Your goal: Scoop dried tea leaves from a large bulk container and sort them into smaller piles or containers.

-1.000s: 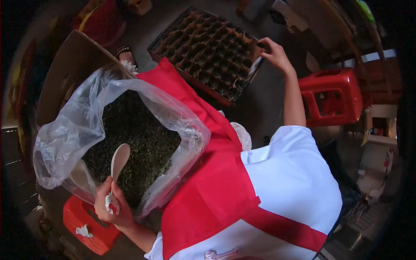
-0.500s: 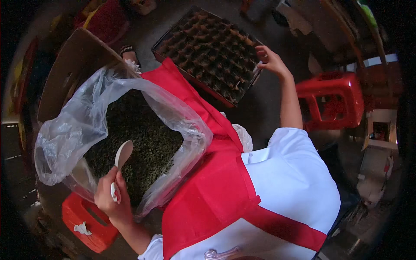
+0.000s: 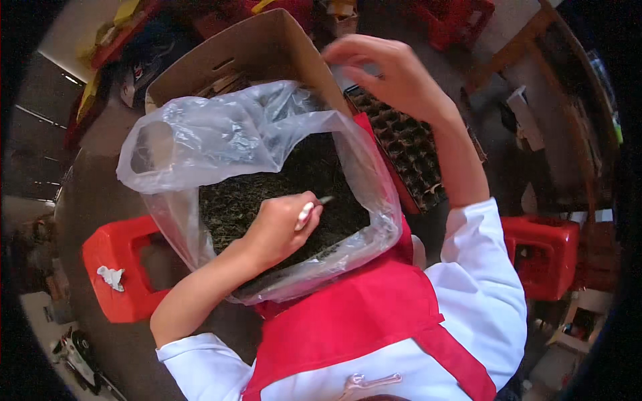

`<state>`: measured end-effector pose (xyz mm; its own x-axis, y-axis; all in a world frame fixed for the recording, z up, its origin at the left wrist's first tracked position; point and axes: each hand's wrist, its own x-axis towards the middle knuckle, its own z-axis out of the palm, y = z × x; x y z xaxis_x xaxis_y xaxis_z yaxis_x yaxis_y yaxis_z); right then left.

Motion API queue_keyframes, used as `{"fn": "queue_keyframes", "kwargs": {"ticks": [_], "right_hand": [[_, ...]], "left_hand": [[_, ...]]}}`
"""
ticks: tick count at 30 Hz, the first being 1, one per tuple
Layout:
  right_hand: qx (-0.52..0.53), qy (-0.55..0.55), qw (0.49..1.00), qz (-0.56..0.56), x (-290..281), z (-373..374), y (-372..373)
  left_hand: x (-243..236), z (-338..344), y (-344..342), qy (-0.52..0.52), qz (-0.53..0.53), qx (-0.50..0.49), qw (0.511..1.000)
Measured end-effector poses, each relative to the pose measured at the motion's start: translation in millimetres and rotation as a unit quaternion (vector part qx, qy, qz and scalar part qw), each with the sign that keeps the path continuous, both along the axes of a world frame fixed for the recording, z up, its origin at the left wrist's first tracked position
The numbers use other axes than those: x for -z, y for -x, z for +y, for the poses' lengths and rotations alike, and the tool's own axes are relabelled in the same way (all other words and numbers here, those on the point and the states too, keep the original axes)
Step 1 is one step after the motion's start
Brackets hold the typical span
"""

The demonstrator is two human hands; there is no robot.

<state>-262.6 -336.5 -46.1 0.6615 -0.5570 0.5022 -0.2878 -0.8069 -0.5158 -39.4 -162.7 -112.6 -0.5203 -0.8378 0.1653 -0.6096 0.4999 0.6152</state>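
My left hand (image 3: 281, 227) is closed round a spoon whose white handle end (image 3: 304, 215) shows in the fist. Only a short bit of the spoon sticks out past the fingers, over dark dried leaves (image 3: 241, 197). Those leaves lie in a clear plastic bag (image 3: 200, 140) lining a cardboard box (image 3: 314, 67). Above the box's right edge, my right hand (image 3: 381, 70) is slightly blurred, its fingers bent and thumb apart, with nothing visible in it. Under that forearm is a dark tray (image 3: 404, 144) of many small cells, partly hidden by the arm.
To the left stands a red plastic stool (image 3: 124, 267) with a crumpled white scrap (image 3: 111, 277) on it. Another red stool (image 3: 545, 257) is at the right. A red crate (image 3: 455, 20) sits at the back, and a wooden frame (image 3: 568, 100) rises at far right.
My view has turned toward the box. My right hand has left the tray's edge and moved left above the box's edge. My left hand has brought the spoon lower, over the leaves.
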Motion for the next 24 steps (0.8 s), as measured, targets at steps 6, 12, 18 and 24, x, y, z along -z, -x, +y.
{"fn": "queue_keyframes", "kwargs": {"ticks": [6,12,18,24], "right_hand": [[-0.089,0.086,0.975,0.183,8,-77,-120],[-0.094,0.155,0.932,0.314,47,-102,-194],[-0.117,0.284,0.892,0.332,77,-112,-225],[-0.158,0.241,0.894,0.343,51,-113,-207]], "left_hand": [[-1,2,-5,-0.412,0.239,-0.116,0.871],[-23,10,-27,-0.424,0.333,-0.167,0.825],[-30,26,-48,-0.385,0.356,-0.21,0.825],[-27,36,-53,-0.367,0.382,-0.221,0.819]]}}
